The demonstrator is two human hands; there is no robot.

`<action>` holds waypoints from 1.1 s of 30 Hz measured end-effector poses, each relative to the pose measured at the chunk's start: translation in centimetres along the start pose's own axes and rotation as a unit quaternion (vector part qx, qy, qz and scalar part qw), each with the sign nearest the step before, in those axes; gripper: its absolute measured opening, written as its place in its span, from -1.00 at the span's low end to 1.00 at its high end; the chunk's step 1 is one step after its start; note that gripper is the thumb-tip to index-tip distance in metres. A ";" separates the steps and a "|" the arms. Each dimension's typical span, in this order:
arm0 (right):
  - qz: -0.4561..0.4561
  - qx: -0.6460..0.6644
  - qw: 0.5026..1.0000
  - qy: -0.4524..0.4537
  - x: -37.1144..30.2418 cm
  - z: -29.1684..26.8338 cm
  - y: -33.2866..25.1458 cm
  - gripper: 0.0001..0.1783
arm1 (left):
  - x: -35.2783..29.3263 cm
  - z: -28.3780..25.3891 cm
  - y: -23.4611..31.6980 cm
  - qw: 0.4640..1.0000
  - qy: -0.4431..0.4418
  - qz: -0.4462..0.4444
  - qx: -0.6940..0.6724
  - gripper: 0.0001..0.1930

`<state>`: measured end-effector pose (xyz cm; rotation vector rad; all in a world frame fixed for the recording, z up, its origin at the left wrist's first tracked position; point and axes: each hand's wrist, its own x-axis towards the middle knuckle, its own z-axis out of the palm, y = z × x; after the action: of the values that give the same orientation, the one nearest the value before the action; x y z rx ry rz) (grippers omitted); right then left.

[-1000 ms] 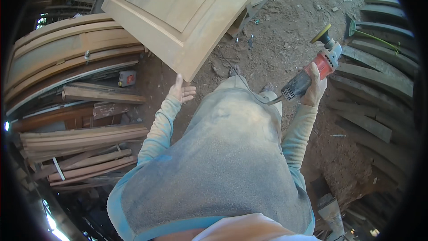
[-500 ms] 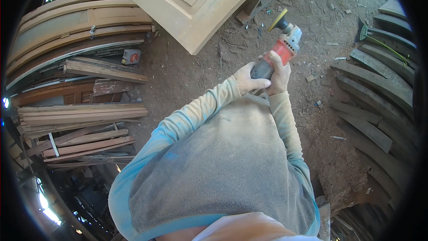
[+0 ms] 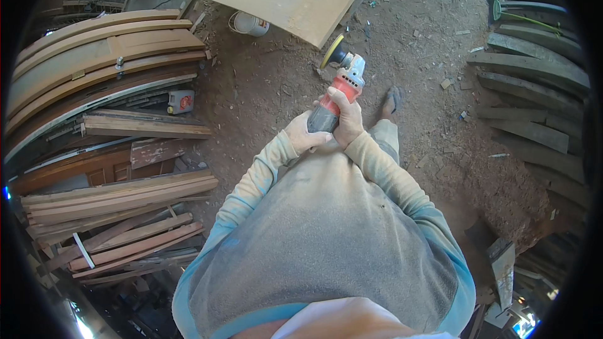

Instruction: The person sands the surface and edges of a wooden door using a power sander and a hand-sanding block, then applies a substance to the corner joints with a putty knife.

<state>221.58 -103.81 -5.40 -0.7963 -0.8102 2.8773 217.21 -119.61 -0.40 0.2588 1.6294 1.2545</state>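
An angle grinder with a red and dark body, a grey metal head and a round yellow-edged disc is held in front of my body. My left hand is closed around the dark rear part of the grinder. Around the red middle section, my right hand is wrapped with its thumb on top. The disc faces up and to the left, apart from the near corner of a pale wooden panel door at the top. What supports the door is mostly hidden beneath it.
Doors and boards are stacked along the left, with a pale jug among them. A white bucket stands beside the panel door. Long grey planks line the right side. Scraps lie on the dirt floor; my foot shows at right.
Both hands and the grinder have shifted left and slightly down in the view. The door now appears higher up, and the bucket and my foot have come into sight.
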 end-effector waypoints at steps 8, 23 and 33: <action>-0.020 -0.018 0.998 0.059 -0.4 2.3 2.7 -0.47 | -0.6 -3.1 -3.6 0.997 0.018 0.064 0.025 -0.44; -0.023 -0.047 0.996 0.067 1.5 3.1 -0.4 -0.53 | 0.5 -2.5 0.2 0.991 0.050 0.081 0.091 -0.40; -0.071 -0.039 0.994 0.071 6.4 3.4 -5.7 -0.51 | 5.9 -2.7 6.1 0.989 0.063 0.080 0.104 -0.41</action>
<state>213.80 -99.40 -3.09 -0.8989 -0.9262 2.6455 210.02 -114.58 1.02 0.4548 1.8826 1.2403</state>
